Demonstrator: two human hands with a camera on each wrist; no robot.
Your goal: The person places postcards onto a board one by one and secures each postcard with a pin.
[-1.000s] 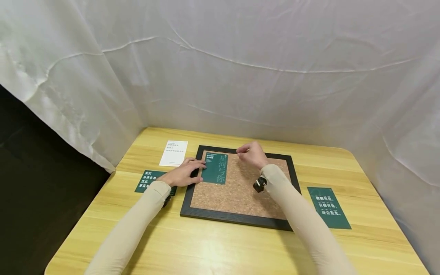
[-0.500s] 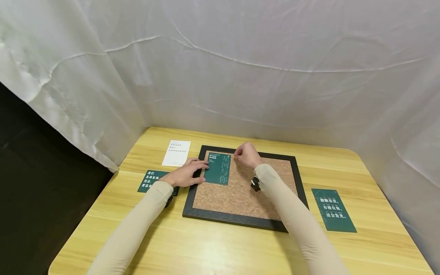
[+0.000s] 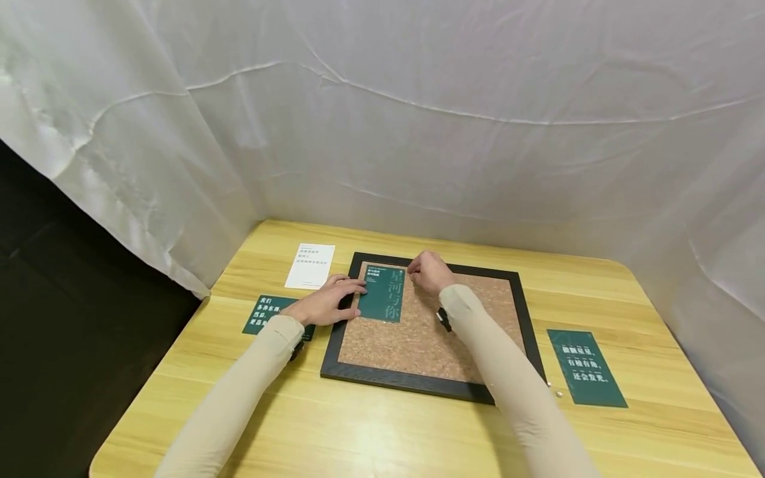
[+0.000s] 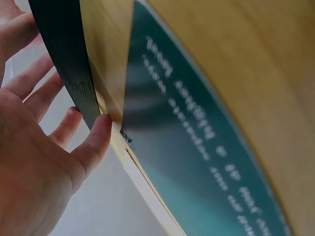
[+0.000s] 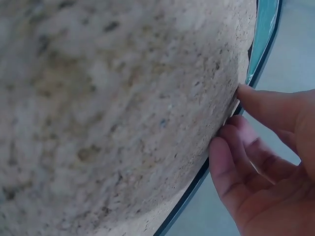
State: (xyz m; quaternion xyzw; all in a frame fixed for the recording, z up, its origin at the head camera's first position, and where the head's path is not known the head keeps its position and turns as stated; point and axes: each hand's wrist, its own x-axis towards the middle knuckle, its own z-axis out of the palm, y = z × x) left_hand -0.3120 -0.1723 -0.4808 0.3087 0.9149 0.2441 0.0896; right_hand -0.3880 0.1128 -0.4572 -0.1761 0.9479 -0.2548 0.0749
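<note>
A dark green card (image 3: 381,295) with pale lettering lies on the left part of a black-framed cork board (image 3: 418,352). Spread over the board's left frame, my left hand (image 3: 325,302) rests its fingertips and thumb at the card's left edge. The left wrist view shows that hand (image 4: 44,147) with relaxed fingers along the dark frame. At the card's top right corner, my right hand (image 3: 431,272) has thumb and fingers bent together. Seen from the right wrist, this hand (image 5: 266,152) comes down close at the cork surface; I cannot tell whether something small sits between its fingertips.
A white card (image 3: 309,265) and a second green card (image 3: 263,315), partly under the left hand, lie left of the board. Another green card (image 3: 587,368) is at the right, with small silvery round bits (image 3: 558,394) near the board's corner. A white curtain (image 3: 454,166) hangs behind.
My right hand has come left and down to the card's top right corner, fingers closer together. The left hand stays on the card's left edge. The whole view has shifted slightly.
</note>
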